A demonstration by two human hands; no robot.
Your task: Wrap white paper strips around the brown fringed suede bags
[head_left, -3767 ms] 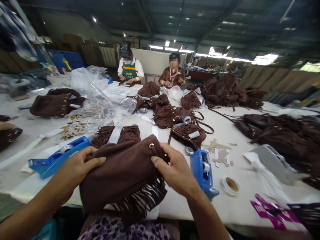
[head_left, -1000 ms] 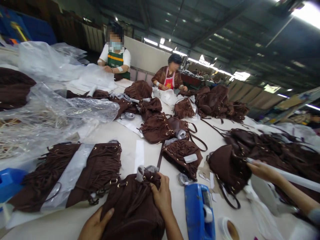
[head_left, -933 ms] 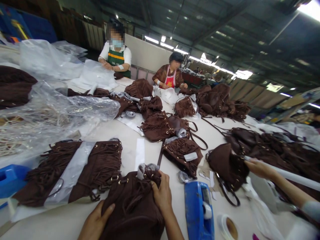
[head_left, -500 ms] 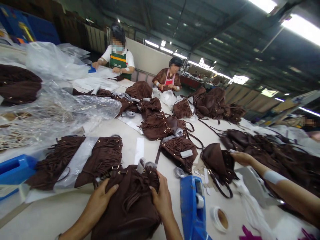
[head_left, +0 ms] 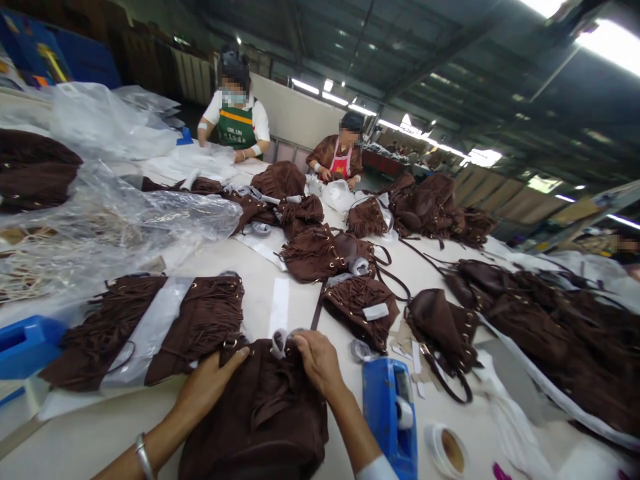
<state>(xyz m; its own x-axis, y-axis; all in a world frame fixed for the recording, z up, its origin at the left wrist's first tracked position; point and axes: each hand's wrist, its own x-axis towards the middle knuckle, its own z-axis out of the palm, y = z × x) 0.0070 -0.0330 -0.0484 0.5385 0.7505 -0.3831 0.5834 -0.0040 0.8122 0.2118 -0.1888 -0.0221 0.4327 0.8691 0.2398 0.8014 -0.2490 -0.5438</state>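
A dark brown drawstring bag [head_left: 270, 420] stands in front of me, with gold eyelets along its gathered top and a fringed tassel on its front. Grey wrapping [head_left: 279, 343] covers a small part at its mouth. My left hand [head_left: 213, 380] grips the bag's upper left edge, thumb on the front and the other fingers hidden. At the upper right rim, beside the wrapping, my right hand [head_left: 320, 360] is closed on the bag with bent fingers. To the left lies a fringed brown bag [head_left: 200, 327] with a translucent plastic band [head_left: 150, 333] across it.
Blue tape dispensers [head_left: 390, 413] [head_left: 30, 343] stand at right and left. A tape roll [head_left: 447, 450] lies at the front right. More brown bags [head_left: 360, 310] and clear plastic [head_left: 165, 207] cover the table further off. Two people [head_left: 235, 123] [head_left: 340, 157] work across it.
My right hand has moved up from the bag's side to its top rim. Another person's arm at the right has left the view. The green-aproned person's hands have lowered.
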